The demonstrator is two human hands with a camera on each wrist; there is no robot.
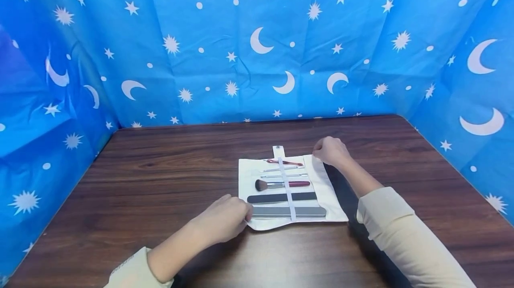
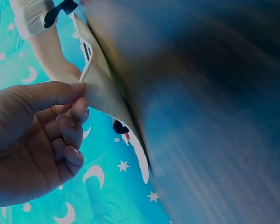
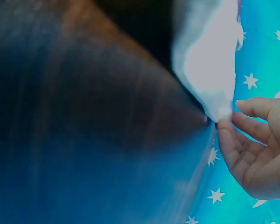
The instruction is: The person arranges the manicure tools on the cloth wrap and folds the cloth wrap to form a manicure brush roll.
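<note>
A white fabric tool roll (image 1: 329,189) lies spread on the table. Under its white elastic strap (image 1: 286,181) sit a red-handled tool (image 1: 285,162), two thin metal tools (image 1: 283,175), a makeup brush (image 1: 297,184), a black nail file (image 1: 265,198) and grey nail files (image 1: 309,211). Thumb and finger of my left hand (image 1: 230,216) pinch the near left edge, which lifts off the table in the left wrist view. At the far right corner is my right hand (image 1: 333,152); in the right wrist view its fingers (image 3: 226,133) touch the corner, while the thumb stands apart.
A snap tab (image 1: 278,151) sticks out from the roll's far edge. The dark wood-grain table (image 1: 168,163) spreads around it. Blue cloth (image 1: 217,64) with white moons and stars hangs behind the table and along both sides.
</note>
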